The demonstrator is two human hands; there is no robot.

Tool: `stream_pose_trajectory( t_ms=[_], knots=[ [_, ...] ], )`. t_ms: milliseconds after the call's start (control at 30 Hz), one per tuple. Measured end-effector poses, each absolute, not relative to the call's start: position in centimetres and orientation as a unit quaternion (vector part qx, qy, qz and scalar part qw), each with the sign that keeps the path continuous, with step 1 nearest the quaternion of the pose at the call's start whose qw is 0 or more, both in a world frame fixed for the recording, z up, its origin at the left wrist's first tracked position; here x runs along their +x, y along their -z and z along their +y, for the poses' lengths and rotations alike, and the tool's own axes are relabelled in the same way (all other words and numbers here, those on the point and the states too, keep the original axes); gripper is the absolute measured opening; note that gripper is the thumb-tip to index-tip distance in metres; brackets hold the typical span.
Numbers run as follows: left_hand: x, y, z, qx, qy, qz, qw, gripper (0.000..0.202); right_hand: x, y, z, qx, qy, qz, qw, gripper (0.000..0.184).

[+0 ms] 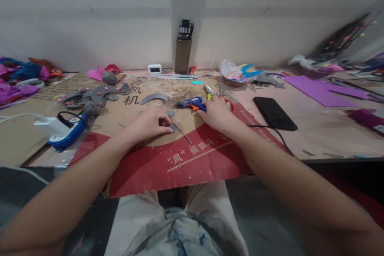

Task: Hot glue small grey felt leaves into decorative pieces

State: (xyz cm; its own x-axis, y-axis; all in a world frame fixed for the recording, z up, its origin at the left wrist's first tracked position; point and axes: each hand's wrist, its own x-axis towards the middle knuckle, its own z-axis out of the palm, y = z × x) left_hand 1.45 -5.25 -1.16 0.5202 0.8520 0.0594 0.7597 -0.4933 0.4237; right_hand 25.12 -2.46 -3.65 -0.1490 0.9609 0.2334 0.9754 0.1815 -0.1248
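Note:
My left hand [148,125] rests low over the cardboard, thumb and forefinger closed on a small grey fuzzy piece [173,128]. Just beyond the fingertips lies another grey fuzzy bit [170,114], and a thin grey strand [184,134] trails toward me. My right hand [218,112] is wrapped around the handle of a blue glue gun [189,103] with an orange trigger; its nozzle points left. A grey crescent-shaped piece [153,97] lies above my left hand. An orange loop [231,105], perhaps a scissors handle, shows behind my right hand.
A red-and-tan cardboard sheet [198,160] covers the table's front. At left are a blue power strip [67,134] and grey decorated pieces [102,94]. A black phone [274,113] and purple sheets [318,90] lie right. A bottle [183,54] and white timer [155,69] stand behind.

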Motion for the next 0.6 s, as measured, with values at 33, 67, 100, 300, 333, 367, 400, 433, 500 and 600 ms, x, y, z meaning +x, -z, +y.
stream_pose_trajectory(
  t_ms=[33, 67, 100, 300, 333, 367, 400, 433, 500, 600],
  knots=[
    [1.5, 1.2, -5.2, 0.853, -0.133, 0.473, 0.177, 0.020, 24.9, 3.5, -2.4, -0.643, 0.025, -0.756, 0.121, 0.043],
    [1.5, 1.3, -5.2, 0.852, -0.137, 0.473, 0.179, 0.020, 24.7, 3.3, -2.3, -0.646, 0.023, -0.755, 0.108, 0.042],
    [1.6, 1.3, -5.2, 0.850, -0.141, 0.474, 0.181, 0.019, 24.4, 3.1, -2.1, -0.648, 0.023, -0.755, 0.094, 0.042],
    [1.7, 1.2, -5.3, 0.840, -0.129, 0.492, 0.187, 0.019, 24.4, 2.2, -1.2, -0.638, -0.053, -0.762, 0.098, 0.027],
    [1.6, 1.2, -5.3, 0.840, -0.127, 0.492, 0.190, 0.020, 24.6, 2.1, -1.1, -0.642, -0.071, -0.756, 0.109, 0.025],
    [1.6, 1.1, -5.3, 0.840, -0.127, 0.492, 0.192, 0.020, 24.7, 2.0, -1.0, -0.646, -0.085, -0.749, 0.118, 0.024],
    [1.6, 1.1, -5.3, 0.840, -0.127, 0.491, 0.193, 0.020, 24.9, 2.0, -0.9, -0.650, -0.097, -0.743, 0.126, 0.023],
    [1.6, 1.1, -5.3, 0.840, -0.128, 0.491, 0.192, 0.020, 25.1, 2.1, -0.8, -0.650, -0.109, -0.741, 0.132, 0.022],
    [1.7, 1.1, -5.3, 0.839, -0.130, 0.494, 0.188, 0.018, 25.4, 2.1, -0.7, -0.645, -0.136, -0.738, 0.147, 0.019],
    [1.7, 1.2, -5.3, 0.835, -0.127, 0.500, 0.191, 0.017, 26.0, 1.8, -0.9, -0.637, -0.160, -0.725, 0.207, 0.016]
  ],
)
